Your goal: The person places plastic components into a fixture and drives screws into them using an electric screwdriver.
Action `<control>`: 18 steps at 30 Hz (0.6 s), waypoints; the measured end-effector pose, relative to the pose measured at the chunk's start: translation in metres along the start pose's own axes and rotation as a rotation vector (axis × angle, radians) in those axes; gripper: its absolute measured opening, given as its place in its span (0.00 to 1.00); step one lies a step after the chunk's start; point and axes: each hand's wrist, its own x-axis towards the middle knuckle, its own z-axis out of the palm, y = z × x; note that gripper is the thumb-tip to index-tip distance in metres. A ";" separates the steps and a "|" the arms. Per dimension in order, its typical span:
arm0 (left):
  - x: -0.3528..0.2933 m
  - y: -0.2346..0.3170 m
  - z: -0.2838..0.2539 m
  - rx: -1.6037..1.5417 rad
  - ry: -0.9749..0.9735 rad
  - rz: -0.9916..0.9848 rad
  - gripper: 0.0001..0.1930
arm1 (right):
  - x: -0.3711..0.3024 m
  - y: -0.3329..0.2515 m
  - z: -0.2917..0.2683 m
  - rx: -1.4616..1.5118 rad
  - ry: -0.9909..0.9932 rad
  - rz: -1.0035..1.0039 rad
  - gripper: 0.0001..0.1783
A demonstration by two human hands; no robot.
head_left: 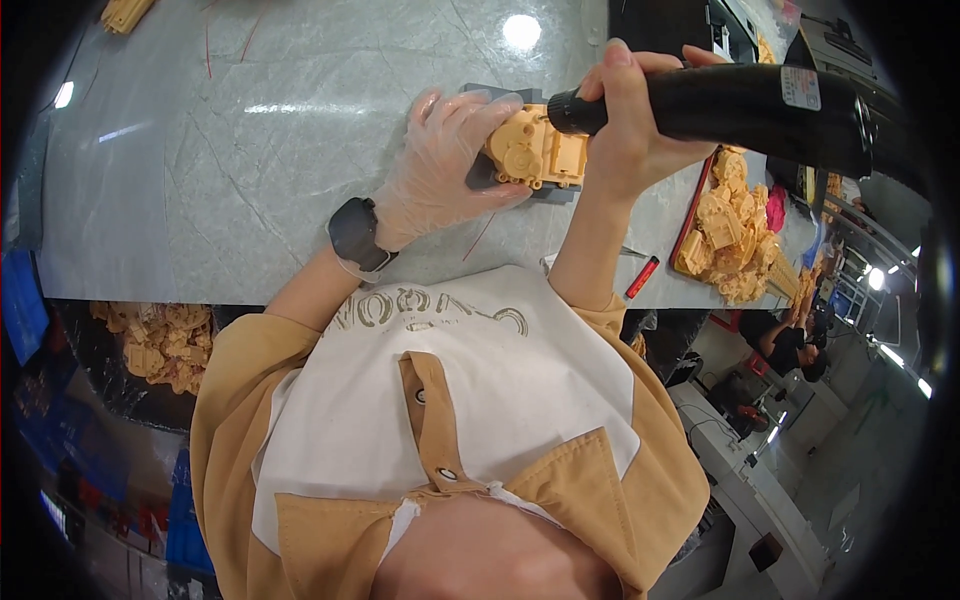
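A light-orange moulded plastic housing sits in a dark grey block-like fixture on the table in front of me. My left hand, in a clear plastic glove, grips the housing from its left side, fingers along the far edge and thumb along the near one. My bare right hand is wrapped round a thick black electric screwdriver. The tool lies tilted across the view, its ribbed nose end over the right part of the housing. Whether its bit touches the housing is hidden.
Right of the fixture, a red-edged tray holds a heap of similar orange parts. A red-handled tool lies near the table's front edge. Below the table at left is a black-lined container of orange parts. Another person works far right.
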 end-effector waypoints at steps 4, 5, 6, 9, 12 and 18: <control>0.002 0.002 0.000 0.006 -0.017 -0.001 0.40 | -0.001 -0.002 -0.003 -0.039 -0.016 0.017 0.24; 0.003 0.002 0.001 0.012 -0.008 0.005 0.40 | -0.001 -0.001 -0.003 -0.036 -0.013 0.015 0.24; 0.004 0.002 0.001 0.018 0.001 0.013 0.40 | -0.001 0.000 -0.003 -0.024 0.011 -0.002 0.23; 0.005 0.002 -0.003 0.000 0.009 0.010 0.37 | 0.002 0.002 -0.005 -0.018 -0.010 -0.011 0.26; 0.008 -0.007 -0.003 -0.003 0.052 -0.020 0.34 | 0.008 -0.018 -0.009 0.118 0.044 -0.065 0.30; 0.044 0.011 -0.005 -0.432 -0.238 -0.464 0.26 | 0.012 -0.063 -0.039 0.297 0.278 -0.144 0.28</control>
